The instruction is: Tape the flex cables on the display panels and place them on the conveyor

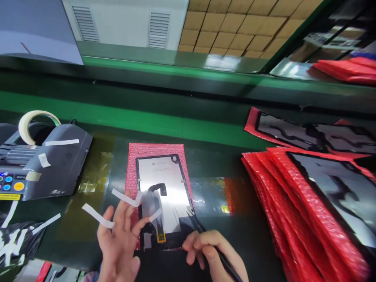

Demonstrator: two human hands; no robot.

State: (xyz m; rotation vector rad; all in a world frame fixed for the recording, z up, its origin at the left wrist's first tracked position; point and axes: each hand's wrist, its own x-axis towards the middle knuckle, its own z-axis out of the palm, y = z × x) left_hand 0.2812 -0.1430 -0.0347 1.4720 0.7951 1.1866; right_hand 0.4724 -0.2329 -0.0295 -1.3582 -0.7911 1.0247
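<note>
A tablet display panel [164, 176] lies back side up on a pink bubble-wrap sheet [155, 150], with a black flex cable [157, 190] curling across it. My left hand [120, 243] hovers over the panel's lower left corner, fingers spread, with white tape strips [96, 215] stuck to the fingertips. My right hand [214, 254] is closed round black tweezers [199, 227], whose tips point at the panel's lower right area.
A grey tape dispenser machine [44, 160] with a tape roll [29, 121] stands at the left. A stack of red bubble bags holding panels [311, 203] fills the right. A green conveyor belt [147, 113] runs behind. Cardboard boxes [235, 27] are stacked far back.
</note>
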